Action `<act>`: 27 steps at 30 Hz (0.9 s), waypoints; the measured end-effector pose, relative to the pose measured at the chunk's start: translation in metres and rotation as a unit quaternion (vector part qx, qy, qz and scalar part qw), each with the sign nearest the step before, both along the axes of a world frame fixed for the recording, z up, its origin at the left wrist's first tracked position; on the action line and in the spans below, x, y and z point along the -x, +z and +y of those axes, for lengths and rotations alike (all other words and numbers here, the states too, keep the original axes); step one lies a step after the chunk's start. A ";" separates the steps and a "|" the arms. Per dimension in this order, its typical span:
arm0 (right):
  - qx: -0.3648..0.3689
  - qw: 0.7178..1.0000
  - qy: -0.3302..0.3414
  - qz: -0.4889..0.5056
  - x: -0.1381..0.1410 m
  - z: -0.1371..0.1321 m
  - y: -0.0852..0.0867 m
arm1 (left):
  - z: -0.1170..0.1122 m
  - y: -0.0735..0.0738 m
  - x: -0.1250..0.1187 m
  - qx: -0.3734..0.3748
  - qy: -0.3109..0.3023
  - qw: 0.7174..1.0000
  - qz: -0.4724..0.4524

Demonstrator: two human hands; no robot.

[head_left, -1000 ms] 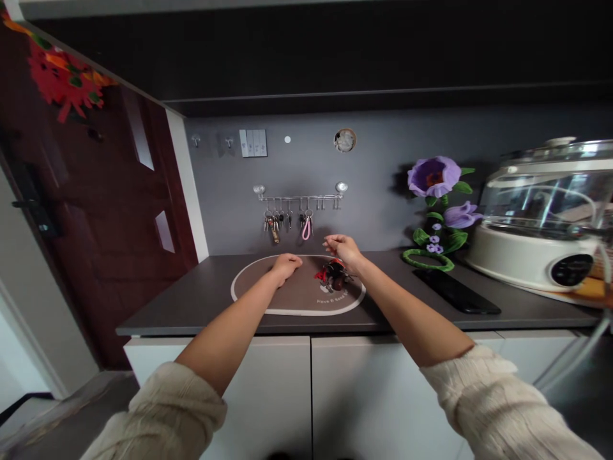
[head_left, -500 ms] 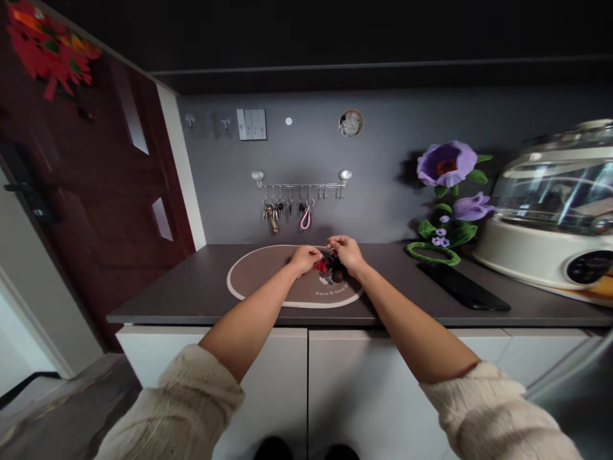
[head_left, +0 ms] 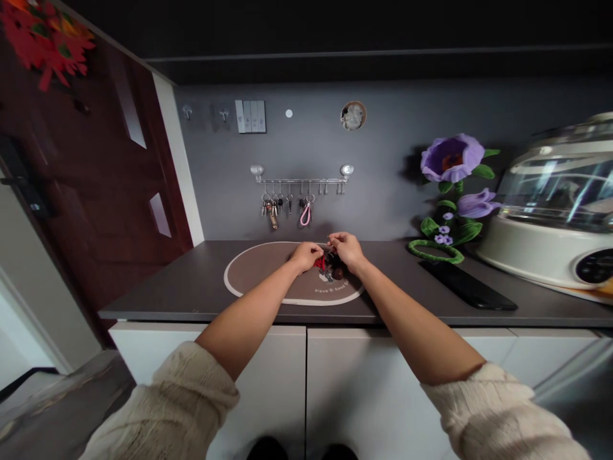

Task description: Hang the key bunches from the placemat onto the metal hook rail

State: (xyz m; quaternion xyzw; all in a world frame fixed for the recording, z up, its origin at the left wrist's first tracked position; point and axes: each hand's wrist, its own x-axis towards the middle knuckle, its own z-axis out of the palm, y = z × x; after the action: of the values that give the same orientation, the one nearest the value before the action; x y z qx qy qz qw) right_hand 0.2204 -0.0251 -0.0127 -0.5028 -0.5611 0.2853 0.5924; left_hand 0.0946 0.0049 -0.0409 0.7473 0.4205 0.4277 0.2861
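Left hand (head_left: 304, 257) and right hand (head_left: 347, 250) are held close together, their fingers curled and pinched onto one small red-and-dark cluster (head_left: 329, 263), which is kept over the right half of one oval brown mat (head_left: 253, 276). Behind it, three bunches of keys (head_left: 285, 207) are hung from one metal hook rail (head_left: 301, 181) on the grey wall, one bunch carrying a pink loop strap (head_left: 305, 216). To the right on the dark countertop (head_left: 191, 281), one black phone (head_left: 467, 285) is laid before an artificial flower with two large purple blooms (head_left: 453, 158), beside one white glass-lidded cooker (head_left: 536, 236).
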 end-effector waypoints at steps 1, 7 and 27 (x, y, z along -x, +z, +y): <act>0.000 1.000 0.000 -0.002 0.000 0.000 0.000 | -0.002 0.001 0.000 -0.001 0.004 1.000 -0.002; 0.005 1.000 -0.002 -0.019 -0.001 0.001 0.000 | -0.006 0.008 0.001 0.006 0.020 0.999 -0.048; -0.025 0.998 0.003 -0.066 -0.001 0.003 0.000 | -0.012 0.026 0.006 0.162 -0.051 0.943 -0.286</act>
State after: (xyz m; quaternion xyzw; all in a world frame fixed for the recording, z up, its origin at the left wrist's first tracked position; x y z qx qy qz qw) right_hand 0.2215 -0.0221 -0.0131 -0.5041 -0.6072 0.2393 0.5656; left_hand 0.0881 -0.0069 -0.0152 0.5577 0.3460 0.5346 0.5324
